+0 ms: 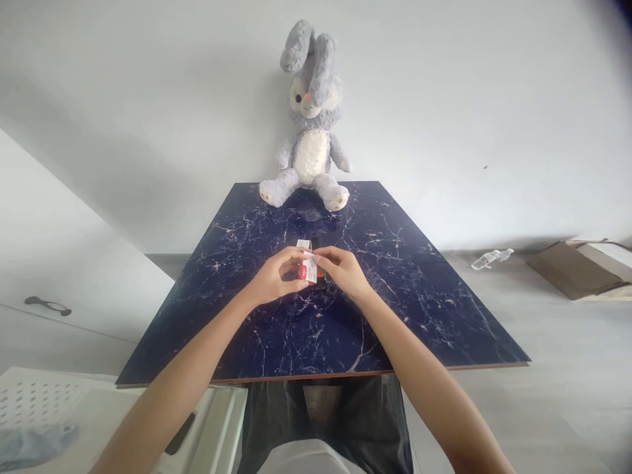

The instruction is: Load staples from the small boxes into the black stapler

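A small red and white box [308,270] is held just above the middle of the dark blue marbled table [316,336]. My left hand [280,276] grips it from the left side, with thumb below and fingers above. At its upper right edge, my right hand [342,266] pinches the box's white top part with thumb and fingertips. A dark object [316,243] with some orange on it lies behind and beside the box, mostly covered by my hands. Its kind cannot be made out.
A grey plush rabbit [312,155] sits at the table's far edge against the wall. Right of the table, a clear plastic bottle [492,258] and an open cardboard box [577,270] lie on the floor. A white cabinet [64,263] stands at the left.
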`<act>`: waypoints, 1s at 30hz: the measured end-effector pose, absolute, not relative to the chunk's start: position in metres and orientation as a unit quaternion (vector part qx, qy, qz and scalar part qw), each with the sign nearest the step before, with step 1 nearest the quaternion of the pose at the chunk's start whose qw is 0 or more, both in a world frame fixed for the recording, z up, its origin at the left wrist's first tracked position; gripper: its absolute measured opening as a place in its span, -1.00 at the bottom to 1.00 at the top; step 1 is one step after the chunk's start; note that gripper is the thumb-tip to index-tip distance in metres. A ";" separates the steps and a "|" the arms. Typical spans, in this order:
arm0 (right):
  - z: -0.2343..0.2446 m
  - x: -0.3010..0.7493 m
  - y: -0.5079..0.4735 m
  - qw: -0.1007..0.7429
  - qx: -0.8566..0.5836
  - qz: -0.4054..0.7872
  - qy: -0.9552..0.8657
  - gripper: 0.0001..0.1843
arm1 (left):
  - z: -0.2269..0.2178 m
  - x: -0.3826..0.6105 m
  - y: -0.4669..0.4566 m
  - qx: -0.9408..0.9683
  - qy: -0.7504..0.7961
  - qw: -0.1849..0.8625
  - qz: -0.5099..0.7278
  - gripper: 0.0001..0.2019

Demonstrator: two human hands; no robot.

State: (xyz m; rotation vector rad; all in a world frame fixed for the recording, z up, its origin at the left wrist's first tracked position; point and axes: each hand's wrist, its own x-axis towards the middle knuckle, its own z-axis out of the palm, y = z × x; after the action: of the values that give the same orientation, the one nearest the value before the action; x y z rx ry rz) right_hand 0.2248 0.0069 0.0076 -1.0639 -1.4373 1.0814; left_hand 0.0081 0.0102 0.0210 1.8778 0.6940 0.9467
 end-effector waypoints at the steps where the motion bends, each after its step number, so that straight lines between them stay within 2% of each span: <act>1: 0.007 0.227 0.009 0.513 -0.452 0.436 -0.585 -0.66 | 0.019 0.007 0.013 0.759 0.292 0.430 0.391 -0.54; 5: 0.005 0.240 0.018 0.522 -0.512 0.370 -0.572 -0.70 | 0.008 0.000 0.027 0.785 0.385 0.319 0.366 -0.50; 9: -0.001 0.247 0.024 0.465 -0.567 0.289 -0.616 -0.74 | -0.003 -0.004 0.035 0.826 0.423 0.259 0.269 -0.47; 14: -0.015 0.242 0.025 0.398 -0.580 0.291 -0.649 -0.72 | -0.007 -0.001 0.033 0.838 0.407 0.259 0.256 -0.41; 17: -0.025 0.240 0.027 0.400 -0.571 0.314 -0.645 -0.73 | -0.006 0.003 0.031 0.822 0.404 0.302 0.265 -0.37; 22: -0.031 0.242 0.031 0.404 -0.560 0.330 -0.643 -0.75 | -0.007 0.004 0.030 0.812 0.408 0.327 0.261 -0.17; 30: -0.032 0.243 0.031 0.401 -0.559 0.334 -0.644 -0.73 | -0.003 0.002 0.026 0.817 0.410 0.315 0.257 -0.13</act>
State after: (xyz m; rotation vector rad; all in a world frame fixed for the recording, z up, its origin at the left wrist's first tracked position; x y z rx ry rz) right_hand 0.2430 0.0311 -0.0317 -1.4142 -1.6297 0.8445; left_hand 0.0019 0.0264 -0.0031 2.1517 1.0809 0.6764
